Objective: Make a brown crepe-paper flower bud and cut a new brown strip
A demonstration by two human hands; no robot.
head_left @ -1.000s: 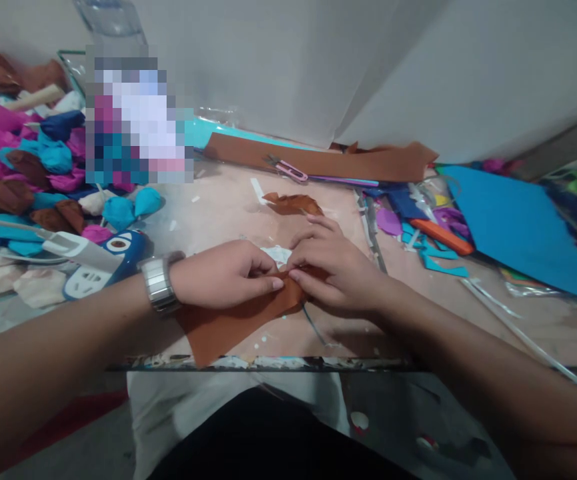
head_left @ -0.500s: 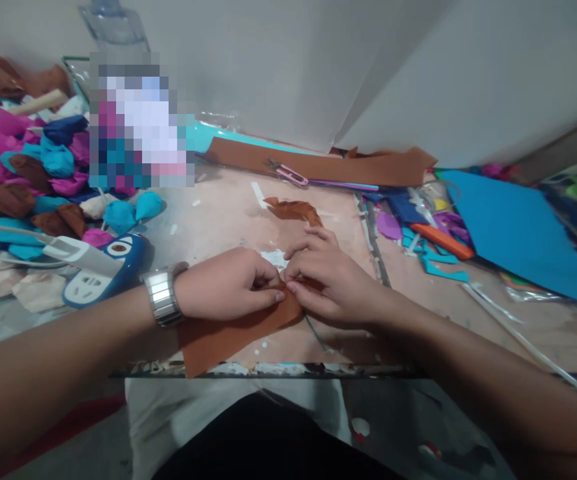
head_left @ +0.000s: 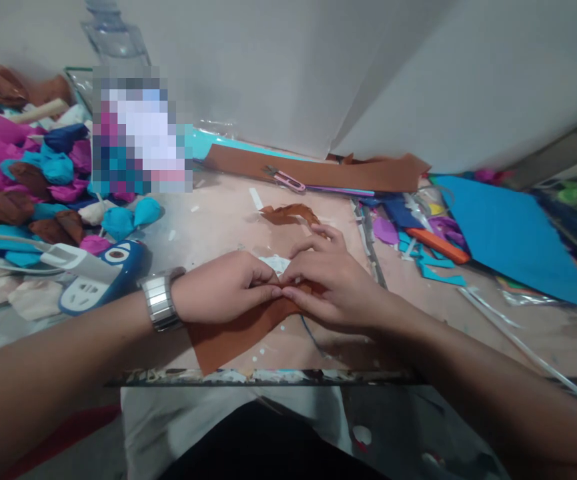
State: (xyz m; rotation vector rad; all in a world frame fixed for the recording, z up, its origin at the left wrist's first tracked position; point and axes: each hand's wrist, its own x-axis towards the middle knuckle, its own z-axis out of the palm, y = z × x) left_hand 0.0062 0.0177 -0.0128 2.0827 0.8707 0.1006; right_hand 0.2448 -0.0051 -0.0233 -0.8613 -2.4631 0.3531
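Observation:
A sheet of brown crepe paper (head_left: 233, 340) lies partly under my hands, one corner reaching toward the table's front edge. My left hand (head_left: 223, 290), with a silver watch at the wrist, pinches the sheet's upper edge between thumb and forefinger. Right beside it, my right hand (head_left: 325, 280) pinches the same edge, its thumb tip meeting the left thumb. The paper between the fingertips is mostly hidden. Just beyond my right fingers sits a crumpled, twisted brown paper strip (head_left: 291, 213). A small white scrap (head_left: 274, 262) shows behind the fingertips.
Crumpled paper pieces in several colours (head_left: 58, 173) pile up at left, near a blue-and-white power strip (head_left: 101, 280). Pink-handled snips (head_left: 288, 180) rest on folded brown paper (head_left: 383, 175) at the back. An orange cutter (head_left: 438, 245) and blue sheet (head_left: 513, 233) lie at right.
Both thumbs have come together at the paper's edge, and the left thumb lies straighter. The sheet's near corner has shifted slightly right. The camera view has moved a little.

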